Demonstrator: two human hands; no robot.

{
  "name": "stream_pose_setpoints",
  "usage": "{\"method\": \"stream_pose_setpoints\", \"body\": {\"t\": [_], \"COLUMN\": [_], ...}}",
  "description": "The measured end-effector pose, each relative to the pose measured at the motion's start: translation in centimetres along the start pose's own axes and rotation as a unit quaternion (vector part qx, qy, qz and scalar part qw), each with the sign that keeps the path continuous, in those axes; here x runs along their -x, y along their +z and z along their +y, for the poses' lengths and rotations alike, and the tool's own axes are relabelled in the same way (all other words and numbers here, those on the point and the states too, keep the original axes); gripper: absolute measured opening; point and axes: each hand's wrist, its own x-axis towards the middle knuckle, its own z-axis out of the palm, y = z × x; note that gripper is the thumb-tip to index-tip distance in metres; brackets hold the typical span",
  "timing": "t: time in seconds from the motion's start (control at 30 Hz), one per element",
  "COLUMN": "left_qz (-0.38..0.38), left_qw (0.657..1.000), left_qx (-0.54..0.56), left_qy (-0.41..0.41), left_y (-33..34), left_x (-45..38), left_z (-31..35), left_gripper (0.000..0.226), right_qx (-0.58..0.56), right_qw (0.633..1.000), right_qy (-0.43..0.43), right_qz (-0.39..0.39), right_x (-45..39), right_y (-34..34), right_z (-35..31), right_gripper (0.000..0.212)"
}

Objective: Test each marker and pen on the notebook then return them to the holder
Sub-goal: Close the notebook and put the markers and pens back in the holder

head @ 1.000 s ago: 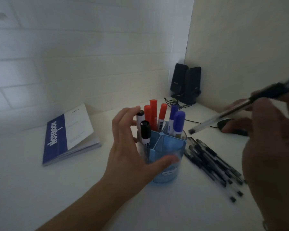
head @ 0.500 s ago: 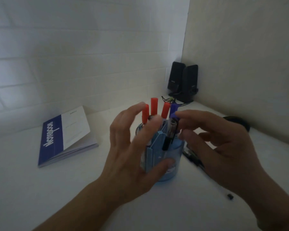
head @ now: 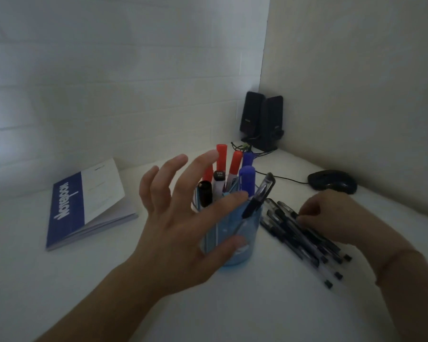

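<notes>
While our left hand (head: 176,233) hovers with fingers spread wide, only its thumb touching the blue holder (head: 235,240), our right hand (head: 331,218) curls its fingertips onto a pile of pens (head: 304,238) just right of it. One pen (head: 258,196) leans inside the holder among red, blue and black markers (head: 230,176). Our notebook (head: 87,201) lies shut, well to the left.

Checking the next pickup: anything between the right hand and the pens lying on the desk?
Nothing visible. The right hand already rests on the pile of pens right of the holder, fingertips on one pen. The left hand is at the holder, clear of the pile.
</notes>
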Motion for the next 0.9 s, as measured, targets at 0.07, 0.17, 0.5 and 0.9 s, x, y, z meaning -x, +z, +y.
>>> {"method": "stream_pose_setpoints", "body": {"t": [0.07,0.17,0.5,0.9], "left_qz": [0.005,-0.004,-0.048,-0.014], "left_qw": [1.0,0.998,0.994,0.998], "left_qx": [0.002,-0.012,-0.086,0.006], "left_qy": [0.021,0.054,0.051,-0.059], "left_y": [-0.1,0.0,0.1,0.3], "left_x": [0.1,0.2,-0.7,-0.5], "left_z": [0.2,0.5,1.8,0.8], "left_gripper": [0.043,0.038,0.057,0.043], "right_qx": [-0.01,0.014,-0.429,-0.542], "right_qw": [1.0,1.0,0.804,0.711], "right_qy": [0.01,0.022,-0.206,-0.309], "right_qz": [-0.005,-0.01,0.357,0.325], "right_x": [-0.2,-0.5,3.4,5.7], "right_y": [0.3,0.5,-2.0,-1.4], "right_z": [-0.1,-0.2,-4.2,-6.8], "right_gripper": [0.011,0.015,0.042,0.056]}}
